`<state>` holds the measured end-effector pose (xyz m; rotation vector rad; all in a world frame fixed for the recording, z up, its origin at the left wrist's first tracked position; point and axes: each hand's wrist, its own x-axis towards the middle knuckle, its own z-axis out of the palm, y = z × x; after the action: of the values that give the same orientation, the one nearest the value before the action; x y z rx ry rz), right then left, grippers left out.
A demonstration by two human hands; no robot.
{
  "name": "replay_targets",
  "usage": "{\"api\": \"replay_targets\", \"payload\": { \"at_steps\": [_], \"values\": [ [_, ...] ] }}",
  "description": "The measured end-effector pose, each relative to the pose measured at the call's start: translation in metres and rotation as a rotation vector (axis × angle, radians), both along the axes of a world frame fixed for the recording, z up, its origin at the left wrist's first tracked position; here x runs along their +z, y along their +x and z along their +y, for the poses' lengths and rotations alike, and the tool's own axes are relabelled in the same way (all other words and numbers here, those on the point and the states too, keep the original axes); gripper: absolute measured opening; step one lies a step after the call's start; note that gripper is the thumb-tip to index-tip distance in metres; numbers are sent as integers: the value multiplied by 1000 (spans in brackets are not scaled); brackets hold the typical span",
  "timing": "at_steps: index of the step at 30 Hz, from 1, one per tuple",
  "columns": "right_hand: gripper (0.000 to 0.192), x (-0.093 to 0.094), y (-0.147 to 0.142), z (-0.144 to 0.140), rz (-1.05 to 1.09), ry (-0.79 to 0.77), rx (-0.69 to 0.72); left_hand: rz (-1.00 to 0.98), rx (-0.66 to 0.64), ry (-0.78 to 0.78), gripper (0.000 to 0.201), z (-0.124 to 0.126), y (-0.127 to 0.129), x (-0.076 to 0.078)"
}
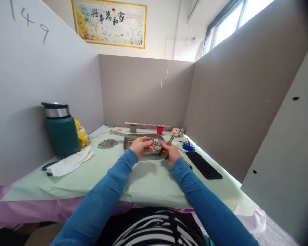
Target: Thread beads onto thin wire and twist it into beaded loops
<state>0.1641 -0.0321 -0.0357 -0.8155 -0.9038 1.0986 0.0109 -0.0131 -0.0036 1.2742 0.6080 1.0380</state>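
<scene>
My left hand point(142, 146) is closed in a pinch over the metal tray point(125, 145); whatever its fingertips hold is too small to make out. My right hand point(171, 153) grips a pair of pliers point(171, 139) with dark handles, their jaws pointing up and away from me. The two hands face each other with a small gap between them. Small shiny and reddish bits show in the tray, partly hidden behind my hands. Thin metal rods point(120, 133) rest across the tray's left end.
A beaded stick point(146, 125) lies across a brownish cup point(133, 128) and a red cup point(159, 130). Left are a chain pile point(107, 144), green flask point(61, 135), yellow packet point(82, 133) and white cloth point(70, 163). Right are a blue tassel point(188, 146) and black phone point(204, 165). Partitions enclose the table.
</scene>
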Motion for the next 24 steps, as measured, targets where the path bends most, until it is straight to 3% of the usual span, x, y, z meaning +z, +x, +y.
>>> {"api": "replay_targets", "payload": {
  "at_steps": [3,7,12,16,24],
  "values": [
    [18,-1,-2,-3,24,-61,123,-25,-14,-19,17,4,-6,4],
    [16,-2,-3,-3,48,-235,245,184,51,107,16,15,-10,19],
    [23,-1,-2,-6,-22,-295,234,700,385,523,13,35,-9,42],
    [19,1,-3,-9,-57,-291,208,1033,589,853,15,42,-14,47],
    [17,3,-4,-12,-143,-284,204,1205,599,811,28,33,-44,43]
  ]
}}
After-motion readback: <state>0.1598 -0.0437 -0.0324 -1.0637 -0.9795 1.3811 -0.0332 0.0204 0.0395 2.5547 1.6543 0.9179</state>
